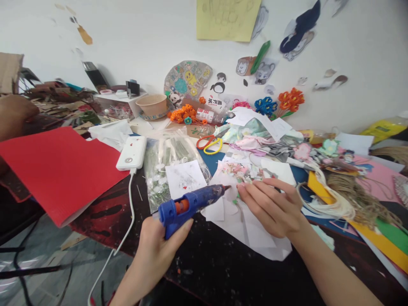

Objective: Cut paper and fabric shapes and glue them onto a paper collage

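My left hand (161, 244) is wrapped round the handle of a blue glue gun (194, 200), whose dark nozzle points right. Just beyond the nozzle tip, my right hand (274, 208) has its thumb and fingertips pinched together on a small pale, petal-like piece (231, 194) with a bit of green at its lower edge. Whether the nozzle touches the piece I cannot tell. Beneath my right hand lie white paper sheets (258, 233). A heap of small coloured scraps (237, 170) sits on paper behind the fingers.
A white power bank (132, 153) with a cable stands left, beside red card (63, 170). A clear bag of green-and-white stems (172, 148) and scissors (213, 144) lie behind the gun. Cord coils (344, 195) are at right. Another person's hand (19, 110) shows far left.
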### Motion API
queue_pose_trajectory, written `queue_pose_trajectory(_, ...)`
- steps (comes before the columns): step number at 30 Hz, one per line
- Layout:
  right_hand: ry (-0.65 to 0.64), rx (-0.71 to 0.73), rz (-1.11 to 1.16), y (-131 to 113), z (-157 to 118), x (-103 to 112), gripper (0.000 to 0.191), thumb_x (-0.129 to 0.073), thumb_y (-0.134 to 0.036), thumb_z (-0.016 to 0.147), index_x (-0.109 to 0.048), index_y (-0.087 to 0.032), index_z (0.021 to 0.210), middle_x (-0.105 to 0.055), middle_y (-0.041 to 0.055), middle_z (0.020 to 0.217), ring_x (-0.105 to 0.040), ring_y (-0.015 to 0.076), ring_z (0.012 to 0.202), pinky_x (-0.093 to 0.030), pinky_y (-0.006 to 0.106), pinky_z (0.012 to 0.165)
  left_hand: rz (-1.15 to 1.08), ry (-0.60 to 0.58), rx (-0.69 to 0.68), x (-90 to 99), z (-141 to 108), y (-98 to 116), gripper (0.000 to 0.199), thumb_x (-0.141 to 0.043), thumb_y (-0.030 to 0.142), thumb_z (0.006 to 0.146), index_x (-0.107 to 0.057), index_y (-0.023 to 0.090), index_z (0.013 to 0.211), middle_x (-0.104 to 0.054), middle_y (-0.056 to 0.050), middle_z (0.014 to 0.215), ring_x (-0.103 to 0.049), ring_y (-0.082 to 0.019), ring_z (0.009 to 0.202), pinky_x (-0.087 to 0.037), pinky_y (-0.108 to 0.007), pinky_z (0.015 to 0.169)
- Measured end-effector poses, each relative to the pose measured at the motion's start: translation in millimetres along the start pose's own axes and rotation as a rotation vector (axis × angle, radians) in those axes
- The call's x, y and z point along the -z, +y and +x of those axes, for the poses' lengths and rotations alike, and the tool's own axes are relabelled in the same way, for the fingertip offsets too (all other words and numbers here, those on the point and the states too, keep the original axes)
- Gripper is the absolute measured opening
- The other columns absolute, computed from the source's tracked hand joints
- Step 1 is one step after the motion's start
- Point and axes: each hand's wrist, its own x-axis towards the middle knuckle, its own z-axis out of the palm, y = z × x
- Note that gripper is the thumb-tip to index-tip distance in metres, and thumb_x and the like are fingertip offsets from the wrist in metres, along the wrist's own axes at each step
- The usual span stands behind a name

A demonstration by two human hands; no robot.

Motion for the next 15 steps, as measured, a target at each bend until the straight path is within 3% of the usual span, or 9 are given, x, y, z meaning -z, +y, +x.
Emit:
queue_pose_trajectory(7, -0.006, -0.012, 0.002, -1, 0, 3, 0.008, -0.077, -0.009, 0.080, -0.074, -0.016, 0.082, -0.075, 0.0013, 0.075, -0.065, 0.0142, 0.072, -0.053, 0.032, 0.078, 0.056, 0.039, 0.053, -4.2, 9, -2, 0.030, -0.056, 0.021, 0.087, -0.058, 0.015, 0.058, -0.055, 0.003, 0.046, -0.048, -0.007, 0.041, -0.036, -0.016, 0.042)
queue_pose_trajectory(15, -0.013, -0.049, -0.012, -1, -1, 4, 0.009, -0.070, -0.010, 0.086, -0.072, -0.019, 0.085, -0.076, -0.0004, 0.077, -0.068, 0.0137, 0.074, -0.055, 0.031, 0.077, -0.021, 0.077, 0.183, -2.1, 13, -6, 0.038, -0.057, 0.029, 0.084, -0.050, 0.016, 0.049, -0.046, 0.005, 0.039, -0.038, -0.006, 0.036, -0.029, -0.017, 0.039)
